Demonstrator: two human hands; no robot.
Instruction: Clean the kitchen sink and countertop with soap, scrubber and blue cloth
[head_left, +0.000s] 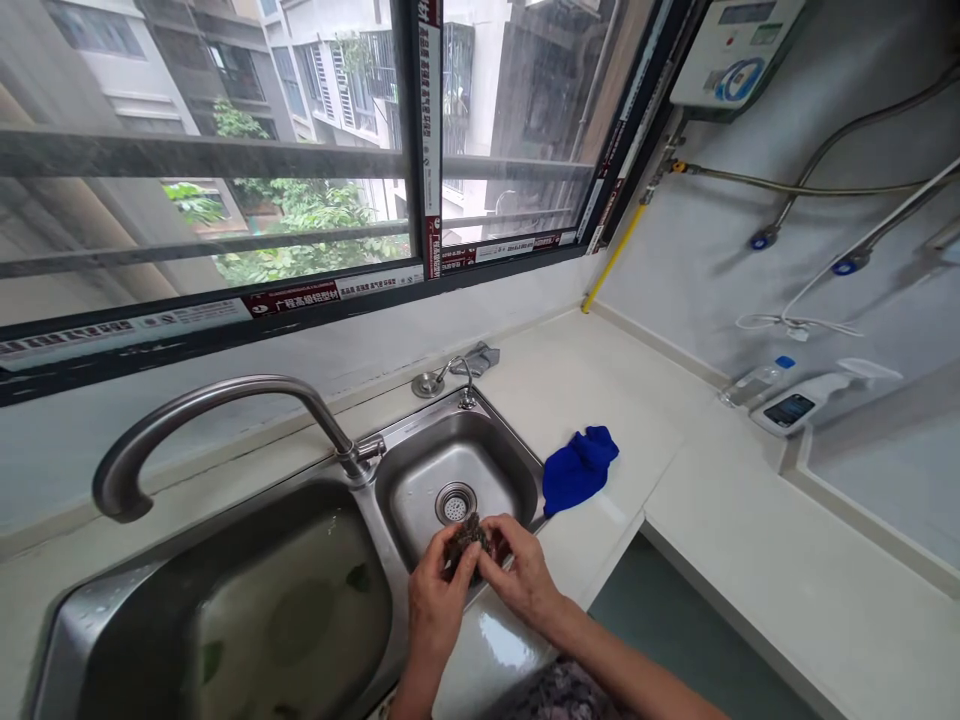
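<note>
Patterned clothing (559, 697) nearest camera, bottom edge; forearms reach forward from beside it. Left hand (437, 592) and right hand (523, 572) meet around the near edge of the small basin (420, 475). Both grips grasp one dark clump (472, 538), fingertips pinching from either side, thumbs towards camera; fingers cover much of it, can't tell what it is. Two-handed pinch probably because it's small and irregular: one side steadies, other works. Held there, seen just below the drain (455, 504), likely so drips and bits land in steel, not on the bench (600, 375). Big basin (67, 625) at left holds cloudy water (300, 620) with a few green bits (212, 660), presumably kept apart from the small one for soaking. Faucet (225, 385) spout points left, leaving room over the small basin. Blue cloth (581, 470) lies bunched at the small basin's right rim, seemingly for quick wiping; grey cloth (478, 358) behind, near the wall. Bottles (795, 402) stand or lie at far right, out of splash range, I'd guess.
</note>
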